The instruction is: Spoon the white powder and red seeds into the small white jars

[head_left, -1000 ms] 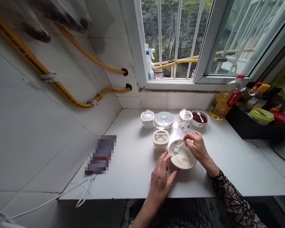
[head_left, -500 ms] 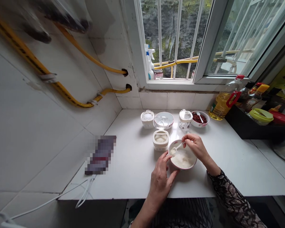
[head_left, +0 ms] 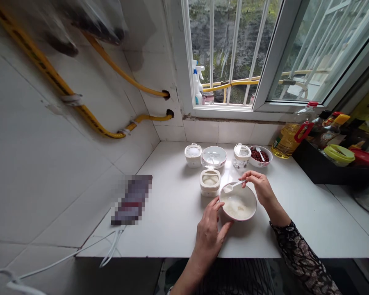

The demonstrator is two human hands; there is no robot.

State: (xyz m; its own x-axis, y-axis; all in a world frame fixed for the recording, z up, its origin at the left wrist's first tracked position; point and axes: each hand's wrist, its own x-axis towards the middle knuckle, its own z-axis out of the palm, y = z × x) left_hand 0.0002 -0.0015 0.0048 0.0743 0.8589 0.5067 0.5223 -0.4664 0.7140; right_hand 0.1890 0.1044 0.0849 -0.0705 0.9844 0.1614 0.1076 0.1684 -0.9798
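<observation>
A white bowl [head_left: 239,211] with pale grainy powder in it stands near the counter's front. My left hand [head_left: 209,231] holds its left rim, fingers on the edge and thumb low at the front. My right hand [head_left: 260,188] pinches the handle of a small white spoon [head_left: 228,188], whose head is over the bowl's upper left part. Just left of the bowl, an open white container [head_left: 210,182] holds similar pale grains. Behind are a second white container [head_left: 193,155], a clear-looking white bowl [head_left: 219,157] and a lidded jar [head_left: 241,155].
A bowl of red beans [head_left: 264,157] with a white spoon stands at the back, beside an oil bottle [head_left: 287,137]. A black box [head_left: 316,168] of condiments is at the right. A blurred dark object [head_left: 132,200] with a white cable lies at the left.
My right hand has lifted the spoon from the powder and moved slightly right. My left hand stays on the bowl. The view has shifted slightly.
</observation>
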